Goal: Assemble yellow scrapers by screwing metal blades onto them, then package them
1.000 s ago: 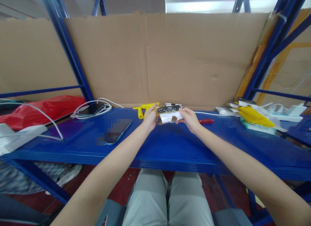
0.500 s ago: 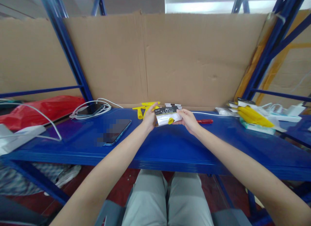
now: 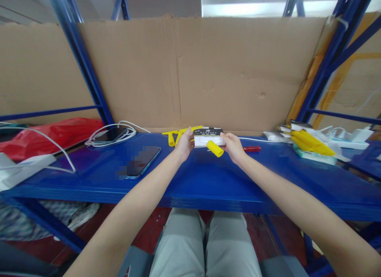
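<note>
My left hand [image 3: 185, 145] and my right hand [image 3: 233, 147] hold a black-and-white printed card package [image 3: 209, 137] between them, just above the tabletop, one hand closed on each end. White lettering runs along its black upper band. In front of its lower edge a short yellow tube [image 3: 215, 149] juts toward me; whether it is fixed to the package cannot be made out. Behind my left hand lie yellow plastic pieces with tube-like ends [image 3: 171, 139], partly hidden by the fingers. A red pen-like tool [image 3: 252, 149] lies just right of my right hand.
On the blue table [image 3: 205, 181], a phone [image 3: 145, 162] lies to the left. Coiled white cable [image 3: 131, 131], a red bag [image 3: 59, 136] and a power strip [image 3: 26, 170] are farther left. Yellow packets [image 3: 312, 142] sit at right. A cardboard panel [image 3: 214, 70] stands behind.
The package has tilted so its printed face sits more level and slightly higher. The yellow tube now shows more of its length, pointing down and right. Both hands keep their hold.
</note>
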Demonstrator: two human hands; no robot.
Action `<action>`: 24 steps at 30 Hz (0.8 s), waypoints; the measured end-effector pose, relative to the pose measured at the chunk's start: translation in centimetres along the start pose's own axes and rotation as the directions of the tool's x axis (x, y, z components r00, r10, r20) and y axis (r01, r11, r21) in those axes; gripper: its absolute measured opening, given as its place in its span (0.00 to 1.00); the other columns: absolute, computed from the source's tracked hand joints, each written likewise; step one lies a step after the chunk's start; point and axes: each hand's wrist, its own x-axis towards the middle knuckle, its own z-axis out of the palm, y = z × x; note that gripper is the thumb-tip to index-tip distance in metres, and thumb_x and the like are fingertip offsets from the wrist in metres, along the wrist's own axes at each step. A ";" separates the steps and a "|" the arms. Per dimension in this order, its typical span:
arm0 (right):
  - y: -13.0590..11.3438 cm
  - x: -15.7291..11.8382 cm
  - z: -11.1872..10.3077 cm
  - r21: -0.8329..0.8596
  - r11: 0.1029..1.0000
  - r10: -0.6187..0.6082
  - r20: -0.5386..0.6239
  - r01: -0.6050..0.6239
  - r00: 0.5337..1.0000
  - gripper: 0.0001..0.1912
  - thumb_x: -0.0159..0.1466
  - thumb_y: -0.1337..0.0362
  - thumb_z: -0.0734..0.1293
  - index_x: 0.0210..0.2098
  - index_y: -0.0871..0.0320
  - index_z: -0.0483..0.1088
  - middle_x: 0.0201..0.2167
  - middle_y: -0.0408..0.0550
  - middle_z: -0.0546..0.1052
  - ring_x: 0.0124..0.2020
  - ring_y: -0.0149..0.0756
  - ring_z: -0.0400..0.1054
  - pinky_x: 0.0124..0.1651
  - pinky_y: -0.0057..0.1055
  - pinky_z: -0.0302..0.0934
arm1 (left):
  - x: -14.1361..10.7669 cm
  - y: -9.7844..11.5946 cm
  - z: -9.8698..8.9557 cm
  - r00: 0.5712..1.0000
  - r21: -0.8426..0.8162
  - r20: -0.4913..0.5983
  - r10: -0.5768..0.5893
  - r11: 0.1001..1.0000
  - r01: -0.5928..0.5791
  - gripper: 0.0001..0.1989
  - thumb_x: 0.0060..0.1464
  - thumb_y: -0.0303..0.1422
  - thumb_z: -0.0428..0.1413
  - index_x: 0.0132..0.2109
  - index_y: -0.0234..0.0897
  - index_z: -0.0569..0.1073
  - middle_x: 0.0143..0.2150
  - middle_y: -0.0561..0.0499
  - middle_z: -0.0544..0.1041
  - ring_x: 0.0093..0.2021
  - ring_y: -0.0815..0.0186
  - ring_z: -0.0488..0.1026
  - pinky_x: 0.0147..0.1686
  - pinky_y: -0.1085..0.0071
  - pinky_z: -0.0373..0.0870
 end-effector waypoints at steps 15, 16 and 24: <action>0.8 0.6 -0.6 -0.119 0.990 -0.063 0.085 0.073 0.994 0.15 0.52 0.53 0.69 0.28 0.56 0.62 0.28 0.42 0.73 0.29 0.30 0.68 0.34 0.29 0.64 | -0.3 -1.1 0.2 0.997 0.118 -0.054 0.058 0.992 -0.051 0.02 0.50 0.22 0.57 0.32 0.30 0.74 0.33 0.43 0.78 0.34 0.65 0.75 0.41 0.64 0.74; 0.9 0.6 -0.6 -0.150 0.983 -0.096 0.091 0.109 0.991 0.16 0.51 0.53 0.69 0.31 0.56 0.63 0.30 0.42 0.73 0.30 0.30 0.68 0.35 0.29 0.64 | -0.2 -1.0 0.2 0.995 0.117 -0.073 0.072 0.991 -0.063 0.02 0.50 0.22 0.57 0.32 0.30 0.74 0.33 0.43 0.78 0.34 0.66 0.75 0.40 0.65 0.74; 0.1 0.5 -0.7 -0.391 0.878 -0.252 0.115 0.277 0.961 0.18 0.52 0.51 0.69 0.31 0.55 0.61 0.30 0.41 0.70 0.25 0.28 0.64 0.25 0.26 0.60 | 0.0 -0.9 -0.1 0.984 0.131 -0.137 0.110 0.987 -0.092 0.03 0.50 0.21 0.56 0.31 0.31 0.73 0.32 0.46 0.77 0.30 0.67 0.75 0.35 0.68 0.75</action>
